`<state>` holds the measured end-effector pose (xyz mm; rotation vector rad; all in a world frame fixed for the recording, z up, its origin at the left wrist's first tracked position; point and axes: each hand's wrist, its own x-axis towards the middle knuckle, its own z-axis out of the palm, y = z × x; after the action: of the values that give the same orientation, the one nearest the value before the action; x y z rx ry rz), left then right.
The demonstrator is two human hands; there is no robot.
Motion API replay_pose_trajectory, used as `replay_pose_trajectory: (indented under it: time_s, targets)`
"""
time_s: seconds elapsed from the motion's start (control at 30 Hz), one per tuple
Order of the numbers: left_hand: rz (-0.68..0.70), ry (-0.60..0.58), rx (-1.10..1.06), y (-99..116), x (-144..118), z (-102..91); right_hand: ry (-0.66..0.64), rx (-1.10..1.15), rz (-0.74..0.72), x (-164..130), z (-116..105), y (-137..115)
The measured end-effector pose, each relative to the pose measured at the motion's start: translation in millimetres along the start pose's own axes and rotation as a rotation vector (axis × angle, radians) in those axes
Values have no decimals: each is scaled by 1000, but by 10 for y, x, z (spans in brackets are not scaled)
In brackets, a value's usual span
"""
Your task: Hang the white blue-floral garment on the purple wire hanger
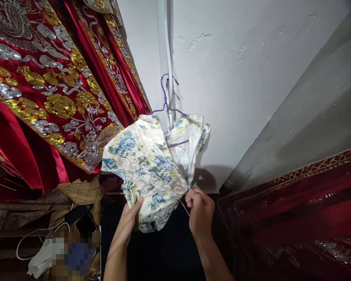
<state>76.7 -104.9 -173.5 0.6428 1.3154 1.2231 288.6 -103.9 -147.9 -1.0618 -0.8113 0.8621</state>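
A small cream garment with blue flower print (148,162) hangs on a purple wire hanger (164,99) hooked to a white strip on the wall. My left hand (128,220) holds the garment's lower hem from below, fingers spread against the cloth. My right hand (199,208) pinches the garment's right edge near a thin zip or seam, fingers closed on it.
Red robes with gold and silver embroidery (46,86) hang at the left. A dark red embroidered cloth (295,210) lies at the right. At the lower left sit a gold quilted bag (82,191), white cables (35,238) and a cluttered wooden shelf. The white wall (236,78) stands behind.
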Motion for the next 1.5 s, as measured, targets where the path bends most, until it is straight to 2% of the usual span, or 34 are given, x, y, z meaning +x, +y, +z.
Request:
replay_pose_trajectory:
  time_s: [0.03,0.1,0.13,0.17,0.2,0.27,0.33,0.37,0.4,0.5,0.57,0.73,0.87,1.07,1.17,1.3,1.5]
  targets:
    - [100,98,32,-12,39,22,14,-10,-26,-22,-25,14]
    - [367,333,102,-34,47,129,-37,-63,-59,-50,-60,13]
    - [503,417,142,-39,13,210,-80,-106,-70,-56,-63,-4]
    - [614,437,186,-37,-40,303,-130,-154,-82,-59,-54,-31]
    - [677,367,238,-26,-104,399,-188,-203,-96,-60,-35,-65]
    - [682,24,335,24,-227,577,-306,-287,-133,-59,25,-145]
    - [616,-294,389,98,-291,697,-389,-337,-165,-57,87,-219]
    - [596,-380,401,138,-294,729,-413,-350,-168,-53,110,-249]
    - [596,-418,414,178,-282,744,-431,-359,-166,-47,125,-273]
    - [640,-472,509,278,-213,723,-484,-398,-167,6,114,-306]
    - [672,-509,581,323,-188,685,-509,-451,-230,77,78,-309]
    - [707,-545,643,358,-219,590,-597,-565,-592,404,12,-404]
    - [689,-541,665,354,-238,559,-660,-710,-784,825,111,-740]
    - [752,-561,861,457,-344,695,-556,-779,-1048,1375,512,-1346]
    - [781,-571,1023,579,-401,745,-501,-769,-1068,1497,642,-1454]
    - [821,-581,1222,708,-405,735,-399,-752,-1027,1567,689,-1412]
    - [829,-590,1391,693,-377,728,-330,-685,-952,1654,720,-1404]
